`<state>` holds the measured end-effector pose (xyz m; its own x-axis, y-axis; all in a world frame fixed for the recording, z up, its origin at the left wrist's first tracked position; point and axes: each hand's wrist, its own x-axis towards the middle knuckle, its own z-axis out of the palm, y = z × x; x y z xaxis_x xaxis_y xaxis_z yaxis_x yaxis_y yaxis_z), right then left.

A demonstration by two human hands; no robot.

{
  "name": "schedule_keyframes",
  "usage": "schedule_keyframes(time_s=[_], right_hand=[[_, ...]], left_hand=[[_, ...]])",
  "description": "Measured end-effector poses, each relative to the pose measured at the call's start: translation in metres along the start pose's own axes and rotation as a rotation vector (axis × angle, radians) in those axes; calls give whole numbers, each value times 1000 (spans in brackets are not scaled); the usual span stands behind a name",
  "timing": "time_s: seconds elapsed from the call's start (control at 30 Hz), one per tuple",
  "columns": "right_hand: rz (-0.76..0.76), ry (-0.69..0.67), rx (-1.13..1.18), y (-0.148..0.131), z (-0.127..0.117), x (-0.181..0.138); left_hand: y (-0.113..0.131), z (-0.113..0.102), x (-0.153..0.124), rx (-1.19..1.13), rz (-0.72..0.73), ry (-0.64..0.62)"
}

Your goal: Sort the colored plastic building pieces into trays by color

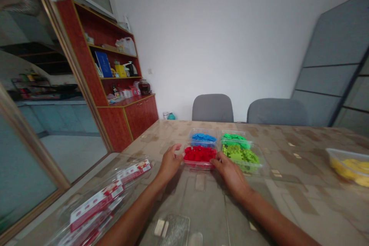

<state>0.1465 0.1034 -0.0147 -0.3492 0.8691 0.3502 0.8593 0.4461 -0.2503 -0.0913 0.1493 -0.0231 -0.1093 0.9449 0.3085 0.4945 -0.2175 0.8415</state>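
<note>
A clear plastic container [198, 166] full of small red pieces [200, 154] stands on the table between my hands. My left hand [170, 163] is beside its left wall, fingers apart and slightly bent, the thumb side close to the rim. Whether it touches the wall I cannot tell. My right hand [230, 173] has its thumb and fingers closed on the container's front right corner. Directly behind is a container of blue pieces [203, 138]. To the right sit containers of yellow-green pieces [240, 154] and bright green pieces [235, 138].
Clear packages with red and white labels [98, 201] lie at the left. A clear lid-like plastic piece [174, 230] is near the front edge. A tub of yellow pieces [350, 169] stands far right. Two grey chairs [212, 107] are behind the table [291, 196].
</note>
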Motion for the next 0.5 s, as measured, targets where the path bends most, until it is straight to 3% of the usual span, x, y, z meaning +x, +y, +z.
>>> schedule_keyframes(time_s=[0.27, 0.5], right_hand=[[58, 43, 225, -18, -3, -3], [45, 24, 403, -31, -20, -44]], left_hand=[[-8, -9, 7, -53, -159, -6], [6, -15, 2, -40, -142, -123]])
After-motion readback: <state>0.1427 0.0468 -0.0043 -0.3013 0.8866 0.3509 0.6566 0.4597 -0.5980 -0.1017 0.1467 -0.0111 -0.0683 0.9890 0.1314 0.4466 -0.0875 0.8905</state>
